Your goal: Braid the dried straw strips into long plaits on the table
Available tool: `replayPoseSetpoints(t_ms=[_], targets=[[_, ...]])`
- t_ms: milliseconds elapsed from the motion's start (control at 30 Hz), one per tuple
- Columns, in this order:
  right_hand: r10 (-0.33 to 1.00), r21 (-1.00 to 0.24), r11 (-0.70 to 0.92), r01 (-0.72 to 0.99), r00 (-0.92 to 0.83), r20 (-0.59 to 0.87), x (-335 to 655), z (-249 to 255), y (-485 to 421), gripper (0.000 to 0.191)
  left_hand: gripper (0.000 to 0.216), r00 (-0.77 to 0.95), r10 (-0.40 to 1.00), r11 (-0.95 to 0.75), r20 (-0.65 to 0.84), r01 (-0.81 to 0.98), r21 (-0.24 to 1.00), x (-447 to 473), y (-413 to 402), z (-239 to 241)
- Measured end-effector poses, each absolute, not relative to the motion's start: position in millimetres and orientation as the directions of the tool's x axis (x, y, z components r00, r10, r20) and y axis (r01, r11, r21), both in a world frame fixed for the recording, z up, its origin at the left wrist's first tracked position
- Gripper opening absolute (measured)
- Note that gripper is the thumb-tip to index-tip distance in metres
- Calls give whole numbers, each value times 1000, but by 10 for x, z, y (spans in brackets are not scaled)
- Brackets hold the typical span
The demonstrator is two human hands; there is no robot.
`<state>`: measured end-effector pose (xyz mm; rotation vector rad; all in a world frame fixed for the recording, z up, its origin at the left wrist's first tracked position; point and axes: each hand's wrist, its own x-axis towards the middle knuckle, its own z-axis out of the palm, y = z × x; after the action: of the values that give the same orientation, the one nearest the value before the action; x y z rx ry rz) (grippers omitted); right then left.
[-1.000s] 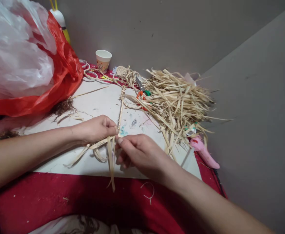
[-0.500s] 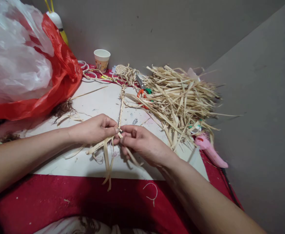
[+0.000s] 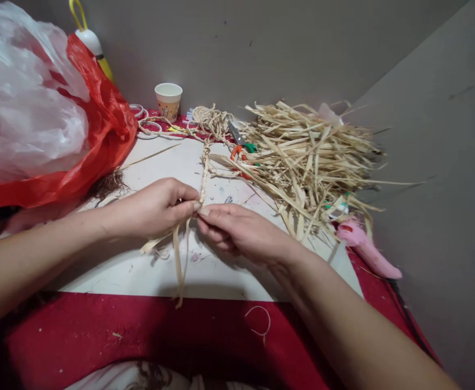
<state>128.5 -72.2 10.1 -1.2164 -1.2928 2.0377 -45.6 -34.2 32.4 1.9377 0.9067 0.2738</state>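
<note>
Ahead of me a flat grey wall (image 3: pixel 286 49), flecked with small dark specks, meets a second plain grey wall (image 3: pixel 436 216) on my right. Below them I face a deep-red cloth-covered table (image 3: pixel 78 325), topped with a flat white sheet (image 3: pixel 229 276); dim light leaves its near side shadowed.

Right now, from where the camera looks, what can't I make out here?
All in the head view:
- The braid's lower end: hidden by the fingers of the left hand and right hand.
- The full handles of the scissors: partly covered by dry strands.
- The bottom inside the paper cup: hidden by its front wall.
- The red bag's far left: cut off by the picture's edge.
</note>
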Motion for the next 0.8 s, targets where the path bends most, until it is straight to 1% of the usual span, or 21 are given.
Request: replayPoseSetpoints(t_ms=[67,167,233,333,433,500,667,800], targets=[[694,-840,-542,1,-564,-448,1298,180,-683,31,23,689,702,-292,-182,511,808,-461,-285,462],[677,-797,-595,-102,-598,-429,1309,206,-661,29,22,644,740,-294,-195,571,766,-455,-237,591],[670,-766,-620,-168,-622,-406,1311,150,-681,28,22,631,747,-277,-210,582,764,-448,-248,582],[649,-704,-669,-240,-651,-395,1305,12,-750,27,23,677,699,-262,-229,541,799,-439,-320,438],[638,-662,-708,-247,-626,-448,1283,-93,-826,30,26,694,689,-248,-209,496,832,-434,-414,251],[648,-657,-713,-245,-588,-485,1260,-119,-863,31,26,686,698,-242,-203,493,836,-433,-462,168],[694,-692,-686,-225,-488,-529,1179,-110,-898,29,21,678,679,-182,-282,527,830,-439,-508,152],[741,-743,-641,-192,-409,-533,1107,-115,-913,28,19,673,659,-139,-336,547,825,-456,-509,216]])
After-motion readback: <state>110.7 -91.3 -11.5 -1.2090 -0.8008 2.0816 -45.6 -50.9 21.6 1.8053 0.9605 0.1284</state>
